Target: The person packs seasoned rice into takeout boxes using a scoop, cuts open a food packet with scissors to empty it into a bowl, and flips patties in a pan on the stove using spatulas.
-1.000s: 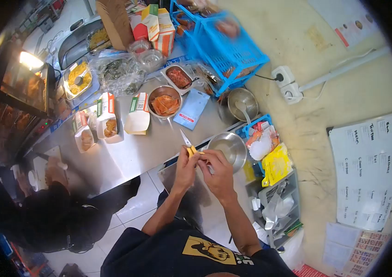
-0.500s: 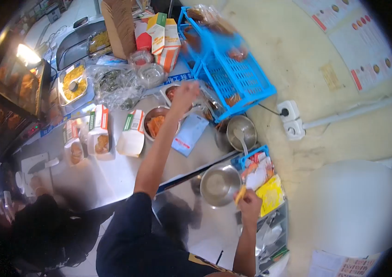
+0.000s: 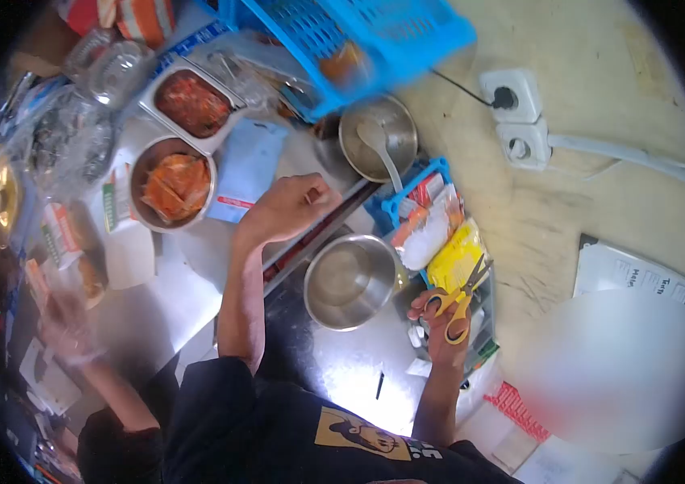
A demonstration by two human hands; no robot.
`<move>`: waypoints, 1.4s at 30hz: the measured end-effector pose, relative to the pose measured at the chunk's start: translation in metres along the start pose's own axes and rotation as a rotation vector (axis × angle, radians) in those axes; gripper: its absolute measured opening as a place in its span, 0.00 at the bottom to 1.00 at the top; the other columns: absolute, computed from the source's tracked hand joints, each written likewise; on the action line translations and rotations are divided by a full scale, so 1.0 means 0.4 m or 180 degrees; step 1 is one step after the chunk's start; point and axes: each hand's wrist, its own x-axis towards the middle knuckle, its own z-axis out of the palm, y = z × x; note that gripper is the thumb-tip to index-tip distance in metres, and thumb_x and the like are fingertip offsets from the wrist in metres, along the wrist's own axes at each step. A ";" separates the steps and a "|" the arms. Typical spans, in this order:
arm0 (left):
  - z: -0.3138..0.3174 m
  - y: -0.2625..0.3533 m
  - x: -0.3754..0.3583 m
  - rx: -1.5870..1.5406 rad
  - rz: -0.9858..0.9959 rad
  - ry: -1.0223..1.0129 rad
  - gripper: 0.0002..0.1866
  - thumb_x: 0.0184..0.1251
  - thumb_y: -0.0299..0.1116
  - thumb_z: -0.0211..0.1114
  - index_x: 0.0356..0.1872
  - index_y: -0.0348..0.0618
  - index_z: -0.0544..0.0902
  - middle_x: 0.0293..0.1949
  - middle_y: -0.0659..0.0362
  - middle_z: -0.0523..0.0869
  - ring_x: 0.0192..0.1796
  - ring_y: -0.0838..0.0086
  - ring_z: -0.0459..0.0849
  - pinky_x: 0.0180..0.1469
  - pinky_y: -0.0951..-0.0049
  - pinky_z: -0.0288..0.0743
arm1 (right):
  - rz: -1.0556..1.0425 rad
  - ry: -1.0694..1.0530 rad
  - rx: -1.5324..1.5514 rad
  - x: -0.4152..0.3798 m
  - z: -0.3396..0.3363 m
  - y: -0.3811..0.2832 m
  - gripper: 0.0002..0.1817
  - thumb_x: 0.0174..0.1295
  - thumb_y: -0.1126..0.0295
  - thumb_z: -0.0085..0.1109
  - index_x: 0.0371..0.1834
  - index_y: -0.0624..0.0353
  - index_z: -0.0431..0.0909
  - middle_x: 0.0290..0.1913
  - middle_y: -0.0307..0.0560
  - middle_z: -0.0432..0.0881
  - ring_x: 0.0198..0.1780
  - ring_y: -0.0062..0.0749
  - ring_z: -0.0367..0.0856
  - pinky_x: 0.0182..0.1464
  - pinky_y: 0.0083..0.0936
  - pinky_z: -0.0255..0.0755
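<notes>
The right hand (image 3: 442,340), fingers curled, grips yellow-handled metal scissors (image 3: 465,297), blades toward one o'clock, while the loosely curled left hand (image 3: 290,211), contents unclear, hangs at its ten o'clock.

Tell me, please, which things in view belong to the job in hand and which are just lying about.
Likely in use:
scissors, held in the right hand
perhaps the blue packet, near the left hand

Apparently just lying about:
steel bowl
yellow packet
large blue basket
</notes>
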 end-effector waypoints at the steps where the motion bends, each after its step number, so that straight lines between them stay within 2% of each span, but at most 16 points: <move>1: 0.045 -0.057 0.021 0.0048 -0.0150 0.0356 0.19 0.65 0.45 0.63 0.36 0.35 0.80 0.31 0.51 0.84 0.35 0.67 0.83 0.39 0.68 0.74 | 0.0054 0.0042 0.0029 -0.002 -0.005 -0.002 0.40 0.48 0.31 0.62 0.30 0.69 0.76 0.39 0.56 0.79 0.40 0.38 0.80 0.42 0.33 0.77; 2: 0.079 -0.103 0.042 0.0120 -0.0303 0.0716 0.19 0.66 0.45 0.62 0.37 0.34 0.81 0.34 0.48 0.85 0.38 0.62 0.84 0.42 0.64 0.75 | 0.0068 -0.0044 0.0099 -0.006 -0.019 0.007 0.41 0.48 0.31 0.61 0.32 0.69 0.76 0.40 0.56 0.78 0.40 0.38 0.80 0.43 0.33 0.77; 4: 0.107 -0.123 0.070 0.0200 -0.0598 0.0665 0.17 0.70 0.42 0.59 0.43 0.35 0.78 0.38 0.52 0.85 0.39 0.68 0.82 0.46 0.70 0.74 | 0.0065 -0.0033 0.0099 -0.021 -0.034 0.013 0.41 0.48 0.31 0.61 0.34 0.69 0.76 0.39 0.56 0.78 0.40 0.38 0.80 0.43 0.33 0.77; 7: 0.117 -0.084 0.091 0.0949 -0.0384 0.0580 0.18 0.69 0.44 0.60 0.38 0.34 0.80 0.35 0.47 0.85 0.38 0.57 0.83 0.42 0.65 0.74 | -0.0017 -0.0065 0.0144 -0.052 -0.053 0.011 0.41 0.49 0.31 0.60 0.37 0.68 0.76 0.38 0.56 0.78 0.41 0.39 0.80 0.43 0.35 0.78; 9: 0.141 -0.016 0.044 0.0895 -0.0100 0.0889 0.19 0.68 0.44 0.62 0.36 0.34 0.81 0.31 0.48 0.85 0.35 0.57 0.83 0.39 0.64 0.74 | -0.0195 0.0099 0.0426 -0.103 -0.079 0.017 0.39 0.51 0.33 0.59 0.36 0.67 0.75 0.38 0.56 0.78 0.41 0.40 0.80 0.43 0.35 0.77; 14: 0.197 0.068 -0.128 0.0676 -0.0427 0.1109 0.19 0.67 0.45 0.63 0.41 0.34 0.80 0.29 0.53 0.84 0.31 0.71 0.81 0.37 0.70 0.73 | -0.0362 0.0006 0.0638 -0.173 -0.135 0.020 0.37 0.53 0.34 0.58 0.32 0.65 0.74 0.38 0.57 0.79 0.40 0.42 0.79 0.43 0.35 0.75; 19: 0.298 0.101 -0.323 0.0506 -0.0507 0.1273 0.15 0.67 0.42 0.63 0.37 0.37 0.80 0.20 0.68 0.71 0.24 0.86 0.66 0.26 0.78 0.62 | -0.0625 0.0020 0.0950 -0.251 -0.199 0.044 0.36 0.55 0.33 0.55 0.26 0.64 0.73 0.35 0.59 0.79 0.36 0.43 0.78 0.44 0.37 0.71; 27: 0.422 0.111 -0.505 0.0501 -0.0569 0.1085 0.15 0.69 0.41 0.62 0.35 0.36 0.79 0.22 0.65 0.75 0.25 0.82 0.70 0.28 0.76 0.66 | -0.0844 -0.0126 0.0903 -0.337 -0.250 0.029 0.36 0.56 0.33 0.53 0.21 0.62 0.71 0.29 0.56 0.78 0.35 0.41 0.78 0.42 0.33 0.69; 29: 0.437 0.117 -0.528 0.0441 -0.0633 0.1127 0.17 0.65 0.43 0.64 0.34 0.37 0.80 0.23 0.55 0.79 0.27 0.71 0.77 0.32 0.68 0.70 | -0.0871 -0.0126 0.0937 -0.349 -0.251 0.029 0.36 0.56 0.32 0.53 0.20 0.61 0.71 0.29 0.56 0.78 0.35 0.40 0.78 0.42 0.33 0.69; 32: 0.445 0.122 -0.546 0.0499 -0.0557 0.1048 0.17 0.65 0.45 0.64 0.35 0.38 0.80 0.23 0.55 0.79 0.27 0.71 0.77 0.32 0.68 0.70 | -0.0939 -0.0190 0.0885 -0.362 -0.256 0.030 0.36 0.56 0.32 0.52 0.22 0.61 0.71 0.29 0.55 0.78 0.35 0.40 0.78 0.42 0.33 0.69; 35: 0.448 0.142 -0.563 0.0329 -0.0479 0.1005 0.18 0.65 0.46 0.64 0.36 0.38 0.81 0.26 0.53 0.82 0.29 0.66 0.80 0.34 0.66 0.72 | -0.1006 -0.0339 0.0917 -0.373 -0.255 0.026 0.33 0.59 0.35 0.53 0.24 0.59 0.72 0.30 0.53 0.79 0.36 0.40 0.78 0.44 0.35 0.70; 37: 0.468 0.108 -0.555 0.0325 -0.0183 0.1112 0.18 0.65 0.47 0.63 0.36 0.38 0.81 0.27 0.52 0.83 0.30 0.62 0.82 0.35 0.64 0.73 | -0.0696 -0.0277 0.1759 -0.381 -0.258 0.037 0.25 0.61 0.43 0.57 0.31 0.57 0.73 0.31 0.46 0.77 0.39 0.36 0.75 0.46 0.34 0.69; 38: 0.465 0.097 -0.561 0.0350 0.0097 0.1203 0.19 0.65 0.48 0.62 0.37 0.38 0.81 0.29 0.50 0.84 0.32 0.59 0.83 0.37 0.61 0.74 | -0.0602 -0.0005 0.1856 -0.388 -0.245 0.031 0.15 0.59 0.56 0.57 0.34 0.57 0.73 0.29 0.42 0.76 0.38 0.33 0.74 0.46 0.35 0.70; 40: 0.472 0.120 -0.583 0.0768 -0.0157 0.1262 0.17 0.66 0.46 0.63 0.42 0.41 0.81 0.34 0.51 0.85 0.37 0.64 0.84 0.40 0.63 0.76 | -0.0362 0.0427 0.2477 -0.386 -0.256 0.051 0.28 0.61 0.48 0.57 0.53 0.58 0.67 0.33 0.44 0.78 0.41 0.39 0.77 0.46 0.42 0.74; 41: 0.477 0.155 -0.614 0.0779 -0.0226 0.1185 0.18 0.66 0.48 0.62 0.42 0.42 0.81 0.37 0.48 0.85 0.40 0.57 0.85 0.41 0.58 0.76 | -0.0853 -0.0340 0.1784 -0.360 -0.306 0.095 0.26 0.62 0.48 0.57 0.53 0.55 0.68 0.32 0.40 0.76 0.40 0.34 0.77 0.45 0.37 0.74; 42: 0.480 0.177 -0.628 0.0913 -0.0226 0.0993 0.18 0.66 0.48 0.61 0.42 0.42 0.81 0.37 0.48 0.85 0.40 0.57 0.85 0.42 0.57 0.76 | -0.0793 -0.0412 0.1870 -0.364 -0.292 0.085 0.25 0.62 0.48 0.57 0.53 0.55 0.68 0.31 0.38 0.75 0.39 0.32 0.77 0.45 0.35 0.74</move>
